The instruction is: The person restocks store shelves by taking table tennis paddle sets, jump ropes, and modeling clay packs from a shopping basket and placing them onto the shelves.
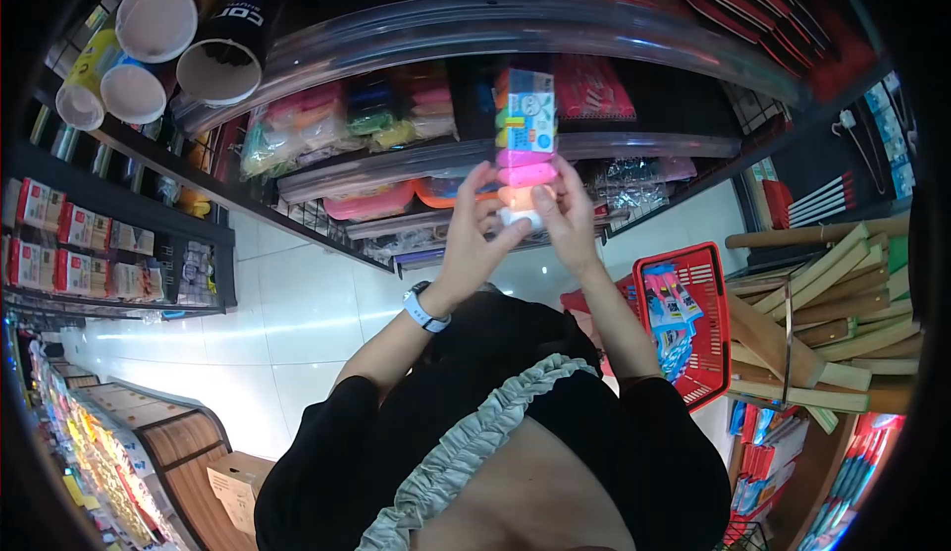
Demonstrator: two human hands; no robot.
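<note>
Both hands hold a long clear pack of coloured blocks (pixel 526 169), which looks like modelling clay, in front of the shelf. Its far part carries a blue and white label; pink, orange and white pieces show nearer me. My left hand (pixel 474 229) grips the near end from the left, thumb on the white piece. From the right, my right hand (pixel 570 216) closes on the same end, its thumb over the orange part. A red shopping basket (pixel 715 353) sits beside my right forearm, with blue and pink packets (pixel 674 305) inside.
Pastel bagged packs (pixel 322 130) and a pink pouch (pixel 592 87) lie on the shelf ahead. Cardboard tubes (pixel 158 21) jut out at upper left. Wooden handles (pixel 812 323) are stacked at right. A cardboard box (pixel 238 487) stands on the floor at lower left.
</note>
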